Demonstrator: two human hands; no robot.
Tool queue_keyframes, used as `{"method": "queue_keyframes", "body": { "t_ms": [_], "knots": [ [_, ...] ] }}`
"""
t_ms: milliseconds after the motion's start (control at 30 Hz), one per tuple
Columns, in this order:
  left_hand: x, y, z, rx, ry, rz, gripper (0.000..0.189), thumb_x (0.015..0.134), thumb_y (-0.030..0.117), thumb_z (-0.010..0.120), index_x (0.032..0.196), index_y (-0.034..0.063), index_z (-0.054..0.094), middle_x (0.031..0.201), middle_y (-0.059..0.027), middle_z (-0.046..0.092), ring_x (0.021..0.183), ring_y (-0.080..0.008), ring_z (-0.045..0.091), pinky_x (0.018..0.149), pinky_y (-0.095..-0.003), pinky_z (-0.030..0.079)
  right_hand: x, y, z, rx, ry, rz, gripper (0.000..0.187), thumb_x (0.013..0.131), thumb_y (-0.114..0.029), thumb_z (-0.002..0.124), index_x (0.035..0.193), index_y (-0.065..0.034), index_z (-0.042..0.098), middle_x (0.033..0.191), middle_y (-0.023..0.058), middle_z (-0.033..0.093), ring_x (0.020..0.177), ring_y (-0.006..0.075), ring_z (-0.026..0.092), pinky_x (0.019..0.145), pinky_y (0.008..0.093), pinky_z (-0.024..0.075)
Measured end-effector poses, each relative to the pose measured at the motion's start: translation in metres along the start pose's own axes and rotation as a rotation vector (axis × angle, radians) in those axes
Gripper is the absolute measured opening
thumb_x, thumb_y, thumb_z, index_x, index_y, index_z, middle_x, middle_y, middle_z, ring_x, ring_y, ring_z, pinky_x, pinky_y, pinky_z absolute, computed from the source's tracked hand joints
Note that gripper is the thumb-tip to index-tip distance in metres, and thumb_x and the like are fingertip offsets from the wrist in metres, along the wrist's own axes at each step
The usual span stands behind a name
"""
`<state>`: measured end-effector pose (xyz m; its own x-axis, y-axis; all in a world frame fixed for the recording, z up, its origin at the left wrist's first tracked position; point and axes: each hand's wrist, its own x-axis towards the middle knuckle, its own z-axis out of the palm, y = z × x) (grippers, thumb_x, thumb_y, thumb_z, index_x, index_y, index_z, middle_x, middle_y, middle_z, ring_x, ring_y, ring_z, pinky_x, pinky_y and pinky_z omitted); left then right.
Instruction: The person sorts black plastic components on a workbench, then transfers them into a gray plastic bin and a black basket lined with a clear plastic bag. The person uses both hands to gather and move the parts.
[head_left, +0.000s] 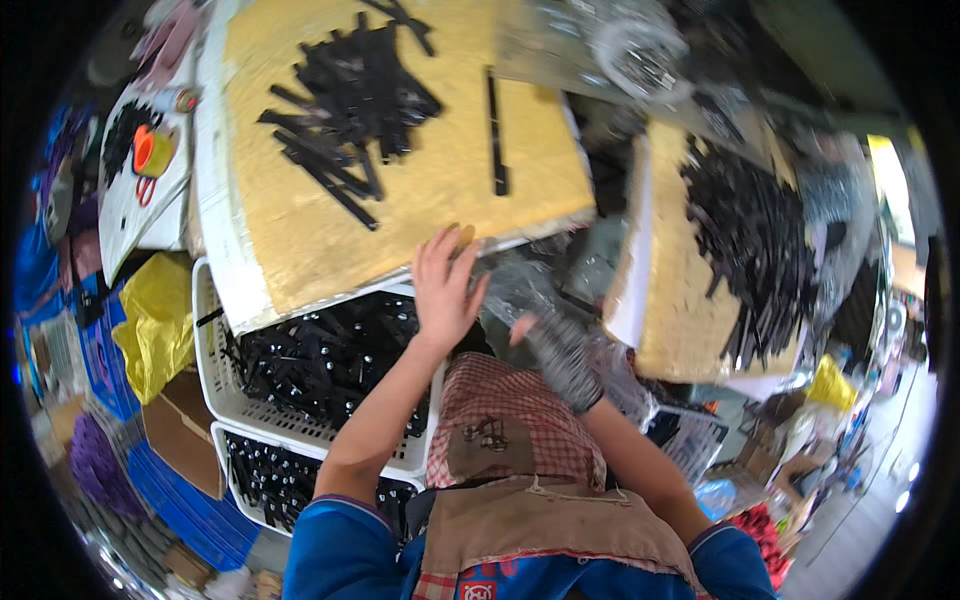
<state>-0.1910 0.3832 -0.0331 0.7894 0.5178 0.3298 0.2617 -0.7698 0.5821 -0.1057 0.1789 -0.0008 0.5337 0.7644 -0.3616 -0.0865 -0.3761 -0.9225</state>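
Observation:
My left hand (444, 289), bare, lies with its fingers apart at the front edge of a yellow-topped work board (420, 217). I see nothing held in it. Just right of it is my right hand (559, 352) in a grey glove, blurred, over clear plastic film (517, 289). Its fingers are hard to make out, so any grip is unclear. On the board, a heap of flat black strips (352, 90) spreads out beyond my left hand. A single black strip (495, 135) lies apart from the heap, farther right.
White plastic baskets (206, 352) at my left hold black strips with shiny metal parts. A second padded board (667, 315) at the right carries more black strips (750, 247). Orange-and-yellow tape (154, 152) and red-handled scissors (145, 191) lie on a white side surface.

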Motion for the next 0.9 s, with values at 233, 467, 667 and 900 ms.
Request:
{"method": "queue_keyframes", "body": {
  "t_ms": [233,467,667,900],
  "knots": [
    [-0.107,0.080,0.035,-0.118,-0.344,0.122,0.030,0.088,0.013,0.072,0.116,0.0040,0.067,0.123,-0.0144,0.059,0.111,-0.0366,0.056,0.094,-0.0470,0.044,-0.264,0.238,-0.028,-0.365,-0.063,0.609,0.036,0.096,-0.030,0.065,0.122,-0.0048,0.065,0.110,0.0218,0.066,0.103,0.0390,0.064,0.094,0.0445,0.0496],
    [-0.245,0.193,0.067,-0.345,-1.105,0.029,0.025,0.095,0.017,0.068,0.113,-0.0009,0.067,0.101,-0.0176,0.066,0.091,-0.0323,0.067,0.079,-0.0388,0.054,-0.487,0.418,-0.091,0.047,0.754,1.042,0.053,0.089,-0.038,0.077,0.131,-0.0073,0.063,0.122,0.0192,0.068,0.108,0.0350,0.066,0.088,0.0453,0.0529],
    [-0.265,0.236,0.055,-0.189,-1.429,-0.034,0.026,0.096,0.020,0.066,0.114,0.0017,0.067,0.104,-0.0140,0.069,0.092,-0.0263,0.071,0.079,-0.0343,0.056,-0.482,0.494,-0.062,1.092,0.741,1.227,0.110,0.067,-0.067,0.083,0.156,-0.0210,0.037,0.161,0.0159,0.034,0.145,0.0366,0.035,0.111,0.0551,0.0352],
    [-0.243,0.244,0.062,-0.034,-1.450,-0.182,0.028,0.099,0.018,0.065,0.120,-0.0001,0.066,0.106,-0.0133,0.069,0.096,-0.0196,0.069,0.083,-0.0326,0.056,-0.374,0.601,-0.050,1.788,1.235,0.443,0.075,0.079,-0.060,0.075,0.136,-0.0137,0.059,0.141,0.0151,0.057,0.127,0.0346,0.054,0.105,0.0518,0.0455]
  ]
}}
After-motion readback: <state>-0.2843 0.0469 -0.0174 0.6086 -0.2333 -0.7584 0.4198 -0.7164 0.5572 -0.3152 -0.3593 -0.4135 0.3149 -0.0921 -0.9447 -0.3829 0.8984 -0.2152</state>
